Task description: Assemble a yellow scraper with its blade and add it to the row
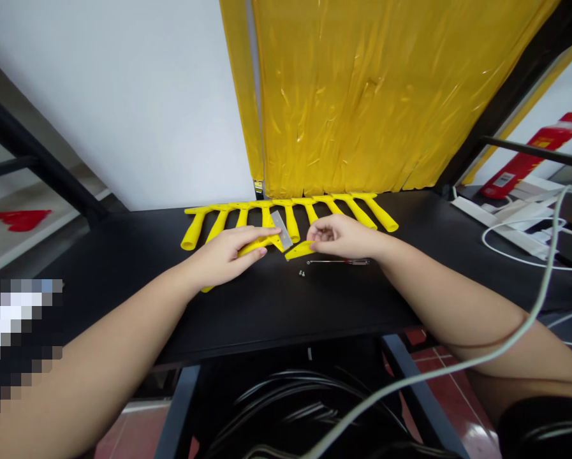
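Presently, your left hand (226,256) is gripping a yellow scraper handle (257,245) at the bench (266,325), its index finger extending onto the metal blade (280,229) at the head. Your right hand (338,237) is pinching a small yellow plate (298,251) beside it. A slim screwdriver (338,262) and small screws (301,273) are lying nearer you; further yellow handles (292,220) are lining the back.

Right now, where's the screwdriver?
In the head view, right of centre, the screwdriver lies on the black table, on the near side of the right hand, with two small metal pieces by its left end.
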The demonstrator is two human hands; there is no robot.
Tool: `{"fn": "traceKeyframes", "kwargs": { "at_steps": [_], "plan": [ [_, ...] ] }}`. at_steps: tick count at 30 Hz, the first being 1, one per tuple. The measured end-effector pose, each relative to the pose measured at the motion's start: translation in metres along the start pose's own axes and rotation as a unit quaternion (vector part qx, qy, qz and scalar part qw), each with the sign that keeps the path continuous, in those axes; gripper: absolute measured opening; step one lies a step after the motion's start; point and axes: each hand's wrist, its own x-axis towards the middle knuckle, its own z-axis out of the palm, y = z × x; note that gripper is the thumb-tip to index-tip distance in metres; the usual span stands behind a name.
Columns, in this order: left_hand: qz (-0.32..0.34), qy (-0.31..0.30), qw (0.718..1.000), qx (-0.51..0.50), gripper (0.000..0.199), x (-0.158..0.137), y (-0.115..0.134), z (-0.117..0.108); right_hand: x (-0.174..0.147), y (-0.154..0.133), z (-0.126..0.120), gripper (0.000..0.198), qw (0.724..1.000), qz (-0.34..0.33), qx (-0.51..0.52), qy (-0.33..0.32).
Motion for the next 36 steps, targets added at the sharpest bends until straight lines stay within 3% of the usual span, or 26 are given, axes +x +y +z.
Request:
{"fn": "traceKeyframes", "kwargs": {
  "at_steps": [4, 8, 10, 13, 17, 24, 36],
  "plan": [
    [0.010, -0.019, 0.999, 0.047, 0.046, -0.001, 0.001, -0.001, 0.010, 0.010, -0.002, 0.024, 0.972, 0.030, 0.195, 0.128],
    [0.009, -0.036, 0.997, 0.066, 0.046, -0.001, 0.005, 0.000, 0.014, 0.010, 0.002, 0.038, 0.938, -0.082, 0.247, 0.229],
    [0.007, -0.037, 0.996, 0.077, 0.045, -0.001, 0.007, 0.001, 0.012, 0.006, 0.008, 0.033, 0.939, -0.136, 0.202, 0.243],
    [0.005, -0.033, 0.996, 0.088, 0.046, -0.001, 0.010, 0.003, 0.006, -0.003, 0.019, 0.016, 0.938, -0.207, 0.043, 0.275],
    [-0.033, -0.022, 0.993, 0.108, 0.051, -0.002, 0.015, 0.005, 0.002, -0.010, 0.031, 0.008, 0.901, -0.301, -0.134, 0.282],
    [-0.030, -0.011, 0.990, 0.139, 0.054, -0.002, 0.018, 0.007, 0.000, -0.011, 0.041, 0.007, 0.911, -0.322, -0.150, 0.210],
    [-0.048, -0.016, 0.986, 0.157, 0.055, 0.000, 0.019, 0.008, -0.003, -0.014, 0.034, 0.010, 0.870, -0.347, -0.203, 0.287]
  ]
}}
